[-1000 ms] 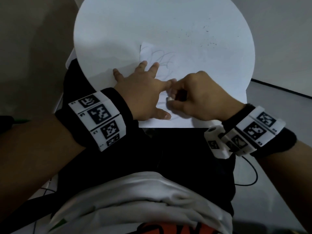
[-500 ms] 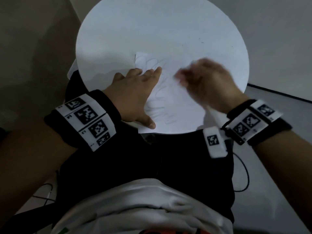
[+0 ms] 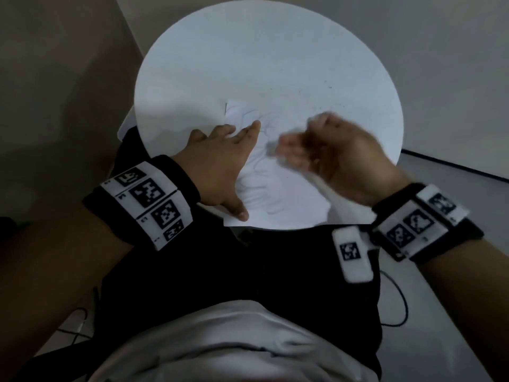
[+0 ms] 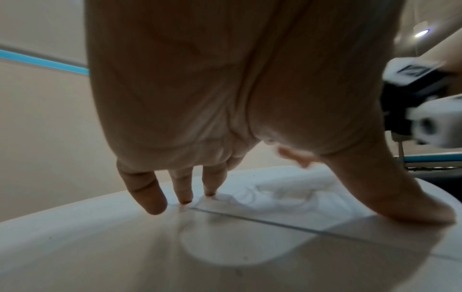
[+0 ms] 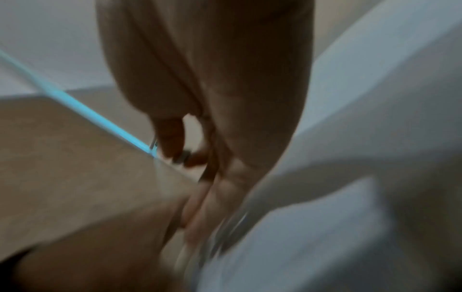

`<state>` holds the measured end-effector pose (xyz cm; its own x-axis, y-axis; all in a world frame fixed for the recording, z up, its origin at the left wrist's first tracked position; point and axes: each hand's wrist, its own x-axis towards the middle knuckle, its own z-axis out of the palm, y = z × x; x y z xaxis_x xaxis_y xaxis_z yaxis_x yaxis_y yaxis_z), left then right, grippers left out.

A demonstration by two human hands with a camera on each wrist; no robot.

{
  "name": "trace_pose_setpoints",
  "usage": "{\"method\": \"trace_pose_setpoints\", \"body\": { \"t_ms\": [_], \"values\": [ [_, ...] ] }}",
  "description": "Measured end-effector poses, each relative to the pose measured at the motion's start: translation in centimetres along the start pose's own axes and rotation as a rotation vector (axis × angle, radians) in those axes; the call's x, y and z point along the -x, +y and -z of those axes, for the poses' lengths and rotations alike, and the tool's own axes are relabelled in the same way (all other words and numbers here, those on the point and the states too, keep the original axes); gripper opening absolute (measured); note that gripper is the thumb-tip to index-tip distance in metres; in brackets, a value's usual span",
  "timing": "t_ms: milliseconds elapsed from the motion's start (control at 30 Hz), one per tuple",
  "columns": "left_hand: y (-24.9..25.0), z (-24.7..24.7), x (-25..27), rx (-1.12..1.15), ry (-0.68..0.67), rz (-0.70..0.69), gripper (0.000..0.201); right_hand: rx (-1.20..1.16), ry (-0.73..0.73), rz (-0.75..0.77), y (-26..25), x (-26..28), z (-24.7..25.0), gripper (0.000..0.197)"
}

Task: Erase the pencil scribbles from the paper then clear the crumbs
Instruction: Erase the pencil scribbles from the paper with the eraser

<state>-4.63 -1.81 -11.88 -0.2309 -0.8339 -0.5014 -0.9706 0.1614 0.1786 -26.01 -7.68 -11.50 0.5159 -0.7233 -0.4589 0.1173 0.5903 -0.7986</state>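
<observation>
A white paper (image 3: 286, 199) with faint pencil scribbles (image 3: 256, 194) lies on the near part of a round white table (image 3: 261, 51). My left hand (image 3: 220, 166) lies flat on the paper's left edge, fingers spread and straight, and in the left wrist view its fingertips (image 4: 185, 199) press on the sheet (image 4: 287, 199). My right hand (image 3: 303, 153) is blurred by motion just above the middle of the paper, with its fingers curled. In the right wrist view the thumb and a finger pinch a small pale eraser (image 5: 184, 156), though the picture is smeared.
Dark crumbs (image 3: 327, 88) are scattered on the table beyond the paper, to the right. The table's near rim (image 3: 275, 228) lies against my lap. A black cable (image 3: 399, 307) hangs from the right wrist unit. Walls stand close on both sides.
The right hand left the paper's near part, swung up and right, and is now coming back left over the sheet. The left hand has stayed flat on the paper.
</observation>
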Motion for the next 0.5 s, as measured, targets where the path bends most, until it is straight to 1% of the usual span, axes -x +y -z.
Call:
{"method": "trace_pose_setpoints", "body": {
  "t_ms": [67, 100, 133, 167, 233, 267, 300, 333, 367, 433, 467, 500],
  "values": [
    [0.0, -0.1, 0.1, 0.008, -0.012, 0.009, 0.163, 0.247, -0.249, -0.243, 3.1, 1.3, -1.3, 0.016],
    [-0.1, -0.2, 0.2, 0.012, -0.025, 0.012, 0.163, 0.354, -0.264, -0.284, 3.7, 1.3, -1.7, 0.019],
    [-0.2, -0.2, 0.2, 0.014, -0.037, 0.012, 0.163, 0.352, -0.215, -0.244, 3.5, 0.6, -1.5, 0.019],
    [-0.3, -0.2, 0.3, 0.014, -0.043, 0.013, 0.163, 0.272, -0.106, -0.162, 2.7, -0.5, -0.9, 0.015],
    [-0.4, -0.1, 0.4, 0.017, -0.048, 0.016, 0.162, 0.015, 0.169, -0.008, -0.5, -2.8, 0.8, 0.004],
    [-0.3, 0.0, 0.4, 0.018, -0.053, 0.018, 0.161, -0.031, 0.264, 0.058, -2.0, -3.6, 1.4, 0.005],
    [-0.2, 0.0, 0.4, 0.014, -0.057, 0.02, 0.161, -0.025, 0.284, 0.08, -2.7, -3.8, 1.6, 0.008],
    [-0.3, 0.1, 0.4, 0.006, -0.06, 0.021, 0.16, 0.004, 0.226, 0.048, -2.7, -3.8, 1.5, 0.011],
    [-0.3, 0.1, 0.3, -0.007, -0.066, 0.021, 0.159, 0.052, 0.097, -0.044, -2.3, -3.4, 1.1, 0.012],
    [-0.5, -0.1, 0.1, -0.052, -0.07, 0.019, 0.156, 0.212, -0.229, -0.338, -0.8, -2.1, 0.1, 0.017],
    [-0.7, -0.3, 0.1, -0.077, -0.067, 0.021, 0.153, 0.299, -0.311, -0.437, -0.5, -2.0, 0.0, 0.018],
    [-0.8, -0.4, 0.1, -0.097, -0.065, 0.024, 0.151, 0.321, -0.293, -0.459, -0.7, -2.3, 0.4, 0.015]
  ]
}}
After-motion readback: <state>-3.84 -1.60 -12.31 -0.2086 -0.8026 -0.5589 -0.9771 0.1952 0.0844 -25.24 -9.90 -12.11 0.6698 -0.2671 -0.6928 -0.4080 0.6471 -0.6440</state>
